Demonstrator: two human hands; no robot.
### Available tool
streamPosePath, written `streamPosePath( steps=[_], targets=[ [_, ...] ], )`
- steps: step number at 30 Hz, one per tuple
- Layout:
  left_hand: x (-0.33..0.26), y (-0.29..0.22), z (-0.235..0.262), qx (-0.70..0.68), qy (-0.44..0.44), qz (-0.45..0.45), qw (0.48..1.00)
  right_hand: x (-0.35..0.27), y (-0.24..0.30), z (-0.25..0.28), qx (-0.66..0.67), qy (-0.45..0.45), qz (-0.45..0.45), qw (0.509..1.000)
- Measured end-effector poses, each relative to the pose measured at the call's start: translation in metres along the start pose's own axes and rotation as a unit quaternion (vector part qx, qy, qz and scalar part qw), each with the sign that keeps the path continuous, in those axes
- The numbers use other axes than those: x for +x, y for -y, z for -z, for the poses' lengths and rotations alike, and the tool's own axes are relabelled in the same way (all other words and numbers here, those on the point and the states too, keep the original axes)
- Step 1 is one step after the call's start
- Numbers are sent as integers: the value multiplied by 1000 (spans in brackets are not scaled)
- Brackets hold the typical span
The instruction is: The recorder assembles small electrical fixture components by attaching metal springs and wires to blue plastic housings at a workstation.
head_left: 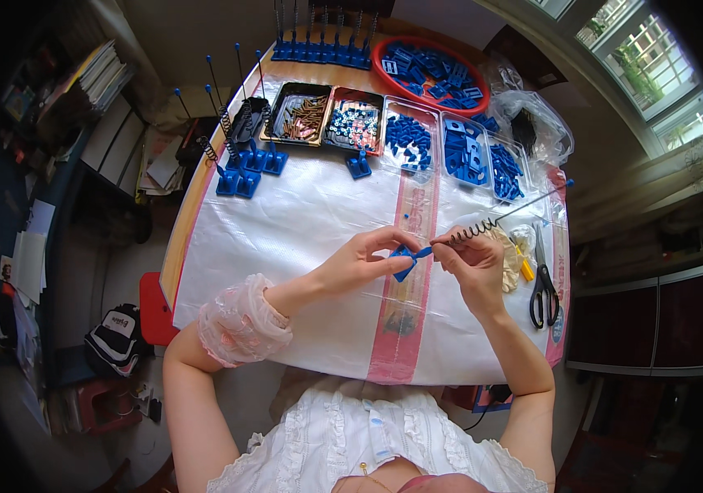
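Note:
My left hand (368,259) pinches a small blue plastic base (402,267) between thumb and fingers, above the middle of the table. From it a narrow blue neck piece (424,252) points toward my right hand (476,261). The right fingers are closed around the near end of a black coil spring (473,232), close to that neck. Out of the spring a thin rod with a blue tip (570,182) slants up to the right. Whether spring and neck are joined is hidden by my fingertips. A tiny blue piece (407,217) lies beyond the left hand.
Brass screws (306,117), small nuts (354,125) and blue parts (409,141) fill several trays at the back. A red basin (483,80) holds more blue pieces. Blue bases with springs (245,168) stand back left; another row (323,54) is farther back. Black scissors (543,296) lie right.

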State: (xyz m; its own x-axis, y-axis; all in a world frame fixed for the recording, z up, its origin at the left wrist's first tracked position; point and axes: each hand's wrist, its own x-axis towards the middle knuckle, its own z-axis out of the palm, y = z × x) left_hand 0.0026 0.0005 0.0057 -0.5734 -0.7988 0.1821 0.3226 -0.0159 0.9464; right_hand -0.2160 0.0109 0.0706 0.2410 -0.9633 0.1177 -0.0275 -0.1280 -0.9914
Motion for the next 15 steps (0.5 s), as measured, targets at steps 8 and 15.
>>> streamPosePath(
  steps=[8, 15],
  targets=[
    [-3, 1, -5, 24, -17, 15, 999, -16, -16, -5, 37, -11, -21, 999],
    [-3, -4, -5, -102, 17, 164, 981, -21, -38, 3, 79, -16, -34, 996]
  ],
)
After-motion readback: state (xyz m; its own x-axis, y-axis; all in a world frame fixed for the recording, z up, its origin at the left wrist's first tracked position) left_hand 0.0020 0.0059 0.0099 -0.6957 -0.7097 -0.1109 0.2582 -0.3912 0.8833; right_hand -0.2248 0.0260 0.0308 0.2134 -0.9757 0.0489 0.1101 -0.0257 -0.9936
